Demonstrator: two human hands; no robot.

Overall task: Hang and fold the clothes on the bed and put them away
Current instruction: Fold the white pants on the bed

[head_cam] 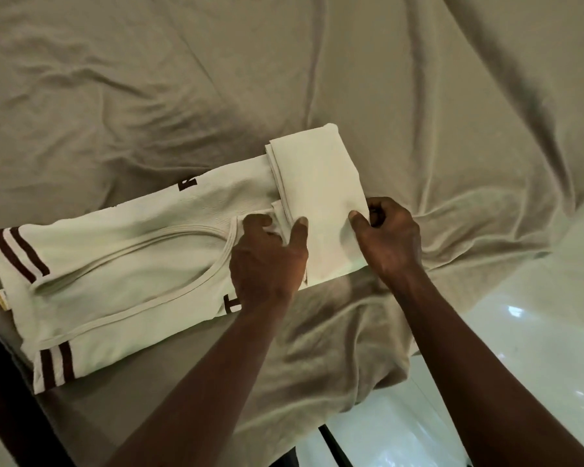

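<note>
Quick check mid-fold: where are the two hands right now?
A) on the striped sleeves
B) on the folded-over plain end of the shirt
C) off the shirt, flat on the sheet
B: the left hand and right hand both pinch the folded-over plain end of the shirt, while the striped sleeves lie apart from both hands.

We identify the setting as a home bedroom: a bed (122, 409) covered by a wrinkled beige sheet (317, 62) fills the view, a cream shirt (132, 264) lies on it, and glossy white floor tiles (520, 332) adjoin its edge.
</note>
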